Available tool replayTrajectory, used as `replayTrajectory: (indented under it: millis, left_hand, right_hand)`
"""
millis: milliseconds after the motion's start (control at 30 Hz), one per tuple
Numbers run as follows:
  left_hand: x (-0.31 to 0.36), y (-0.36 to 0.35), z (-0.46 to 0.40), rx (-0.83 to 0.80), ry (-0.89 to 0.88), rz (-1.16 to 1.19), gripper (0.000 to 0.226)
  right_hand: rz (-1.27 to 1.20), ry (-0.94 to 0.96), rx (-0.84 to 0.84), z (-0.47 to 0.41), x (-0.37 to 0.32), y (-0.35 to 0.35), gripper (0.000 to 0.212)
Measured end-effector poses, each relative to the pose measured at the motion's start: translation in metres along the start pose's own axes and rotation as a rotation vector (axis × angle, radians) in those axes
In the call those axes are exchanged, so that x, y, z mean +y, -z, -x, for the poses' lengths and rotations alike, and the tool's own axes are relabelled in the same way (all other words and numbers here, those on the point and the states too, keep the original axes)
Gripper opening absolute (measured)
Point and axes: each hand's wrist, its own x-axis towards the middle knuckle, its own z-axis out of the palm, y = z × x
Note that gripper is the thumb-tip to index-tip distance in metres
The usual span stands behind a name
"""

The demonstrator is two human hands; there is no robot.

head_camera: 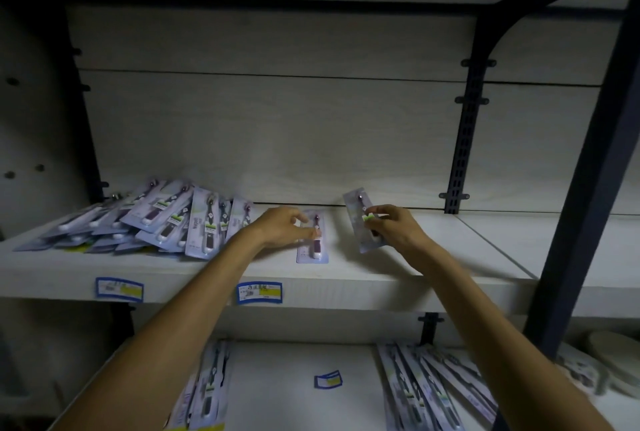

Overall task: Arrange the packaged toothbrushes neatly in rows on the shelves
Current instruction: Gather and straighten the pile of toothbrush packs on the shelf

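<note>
A loose heap of packaged toothbrushes lies on the left of the middle shelf. One flat pack lies alone near the shelf's middle, and my left hand pinches its upper part with thumb and fingers. To the right my right hand grips a second pack, which is tilted up off the shelf board with its top leaning left. More packs lie on the lower shelf: a small stack at the left and a fanned group at the right.
Blue-framed price labels are stuck on the middle shelf's front edge, and one lies on the lower shelf. A dark metal upright and a slotted bracket stand at the right. Pale round items sit at the lower right.
</note>
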Motion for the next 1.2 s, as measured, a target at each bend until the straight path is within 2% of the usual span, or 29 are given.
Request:
replayTrajectory:
  millis: [133, 333, 500, 600, 900, 1033, 1200]
  left_hand:
    - [0.001, 0.018, -0.001, -0.005, -0.014, -0.116, 0.055]
    - [0.0, 0.031, 0.002, -0.066, 0.005, -0.23, 0.061]
    - [-0.001, 0.032, 0.005, -0.058, 0.002, -0.246, 0.06]
    - [-0.002, 0.033, 0.007, -0.049, 0.001, -0.245, 0.059]
    - [-0.001, 0.036, 0.016, -0.01, 0.025, -0.261, 0.057]
    - [-0.002, 0.041, 0.023, 0.007, 0.045, -0.268, 0.055]
    - [-0.002, 0.042, 0.04, 0.009, 0.076, -0.298, 0.056]
  right_hand:
    - [0.039, -0.005, -0.023, 0.003, -0.004, -0.017, 0.022]
    - [0.139, -0.021, -0.055, -0.005, -0.005, -0.041, 0.025]
    - [0.352, -0.034, -0.061, -0.012, -0.006, -0.052, 0.025]
    - [0.475, -0.037, -0.075, -0.013, -0.008, -0.053, 0.035]
    - [0.776, 0.028, -0.101, -0.01, -0.008, -0.034, 0.057]
    - [0.822, 0.123, -0.125, -0.017, -0.017, -0.01, 0.051]
    - [0.907, 0.088, -0.236, -0.019, -0.012, 0.0, 0.051]
